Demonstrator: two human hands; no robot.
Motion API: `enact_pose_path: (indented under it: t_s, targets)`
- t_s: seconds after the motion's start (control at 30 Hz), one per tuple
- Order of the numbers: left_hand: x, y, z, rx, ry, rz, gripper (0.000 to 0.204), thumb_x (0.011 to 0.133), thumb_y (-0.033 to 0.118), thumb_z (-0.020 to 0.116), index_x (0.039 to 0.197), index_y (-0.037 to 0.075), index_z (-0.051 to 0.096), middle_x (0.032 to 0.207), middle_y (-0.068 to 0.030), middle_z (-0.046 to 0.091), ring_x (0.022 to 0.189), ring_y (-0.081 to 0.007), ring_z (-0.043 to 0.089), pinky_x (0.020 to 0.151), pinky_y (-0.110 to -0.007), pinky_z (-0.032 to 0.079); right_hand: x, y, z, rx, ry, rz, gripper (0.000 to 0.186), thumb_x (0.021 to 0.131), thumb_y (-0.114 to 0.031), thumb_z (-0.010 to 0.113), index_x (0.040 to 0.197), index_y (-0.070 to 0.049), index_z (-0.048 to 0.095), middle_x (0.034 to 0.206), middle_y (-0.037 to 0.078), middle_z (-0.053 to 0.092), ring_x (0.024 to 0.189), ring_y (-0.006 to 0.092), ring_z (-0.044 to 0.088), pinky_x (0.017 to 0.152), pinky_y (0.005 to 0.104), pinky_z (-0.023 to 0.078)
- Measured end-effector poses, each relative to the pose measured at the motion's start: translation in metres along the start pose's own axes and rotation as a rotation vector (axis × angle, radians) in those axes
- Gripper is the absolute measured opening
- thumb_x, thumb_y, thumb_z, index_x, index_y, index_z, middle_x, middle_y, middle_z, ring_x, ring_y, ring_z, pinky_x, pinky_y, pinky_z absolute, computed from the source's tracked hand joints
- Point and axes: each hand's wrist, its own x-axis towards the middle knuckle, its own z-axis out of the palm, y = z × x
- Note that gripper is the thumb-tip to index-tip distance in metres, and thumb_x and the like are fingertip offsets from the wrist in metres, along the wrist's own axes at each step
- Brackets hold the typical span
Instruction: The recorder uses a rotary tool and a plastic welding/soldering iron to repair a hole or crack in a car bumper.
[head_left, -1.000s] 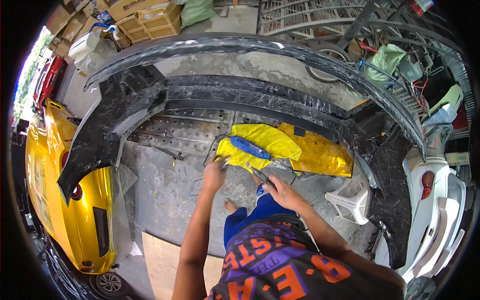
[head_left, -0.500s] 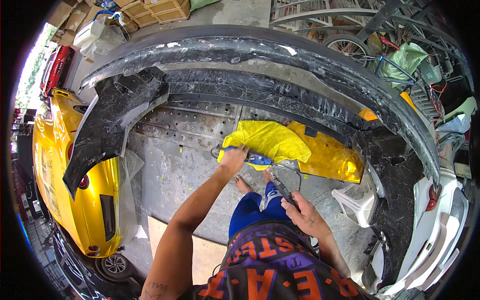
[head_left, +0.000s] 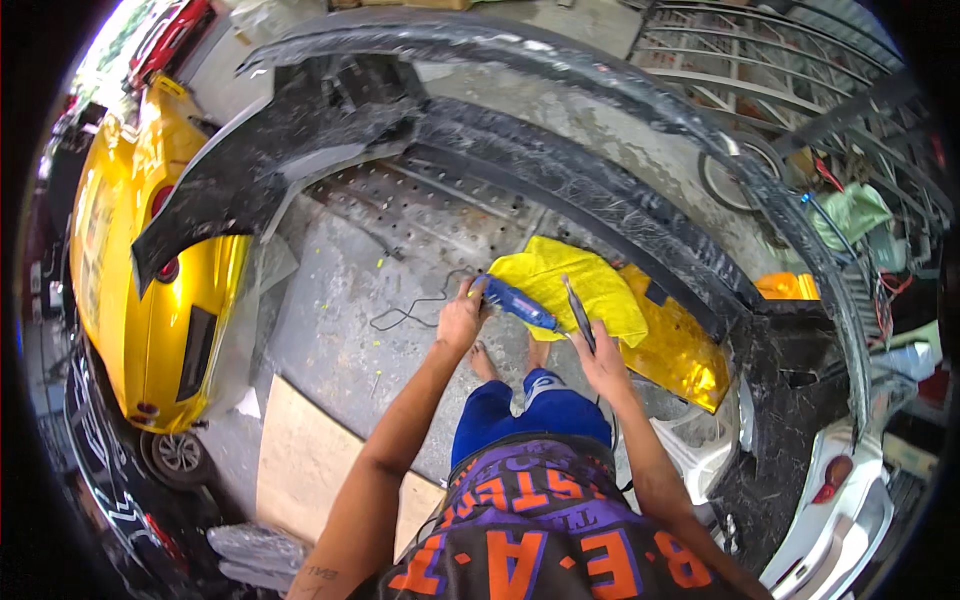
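Note:
My left hand (head_left: 461,315) is wrapped around the rear end of a blue rotary tool (head_left: 518,305), its body slanting down to the right. A thin dark cord trails from it on the left. In my right hand (head_left: 605,368) is a slim dark handpiece (head_left: 578,312), its narrow tip pointing up and away from me. A flexible shaft seems to link the two, though my right hand partly hides it. Both tools are seen against a bright yellow towel (head_left: 575,268). Partly under the towel lies a glossy yellow panel (head_left: 680,365).
A large scratched black car bumper (head_left: 590,190) curves around me on the far side and both flanks. To the left stands a yellow car (head_left: 130,250). A flat board (head_left: 310,460) lies on the floor at my lower left; a white plastic stool (head_left: 690,440) is at right.
My right hand has risen closer to the left one, and the handpiece now points up across the towel. The blue tool stays in my left hand. The whole view has turned.

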Motion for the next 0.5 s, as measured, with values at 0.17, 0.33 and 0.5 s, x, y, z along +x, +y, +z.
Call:
enact_pose_path:
  t_s: [0.17,0.33,0.5]
  targets:
    - [-0.049,-0.026,0.033,-0.178,0.372,-0.196,0.049,0.075,0.018,0.074,0.119,0.008,0.056,0.117,-0.0171,0.057,0.088,-0.0372,0.063,0.074,-0.044,0.052,0.084,0.025,0.078,-0.299,-0.016,-0.270,0.057,0.078,-0.036,0.072,0.114,-0.002,0.044,0.098,0.025,0.063,0.095,0.0428,0.060,0.079,0.0500,0.047]
    - [-0.144,-0.024,0.010,-0.352,0.428,-0.517,0.034,0.079,0.021,0.076,0.100,0.000,0.060,0.070,-0.0138,0.064,0.063,-0.0224,0.062,0.061,-0.035,0.048,0.115,0.037,0.089,-0.522,-0.014,-0.273,0.065,0.064,-0.042,0.080,0.104,0.001,0.053,0.095,0.025,0.064,0.090,0.0436,0.061,0.078,0.0487,0.049]
    - [-0.304,-0.036,0.016,-0.549,0.572,-0.936,0.031,0.080,0.019,0.074,0.095,-0.003,0.059,0.067,-0.0091,0.060,0.056,-0.0127,0.052,0.053,-0.030,0.045,0.129,0.046,0.068,-0.468,-0.146,-0.426,0.054,0.061,-0.037,0.081,0.091,0.001,0.059,0.089,0.025,0.065,0.088,0.0424,0.062,0.076,0.0468,0.048]
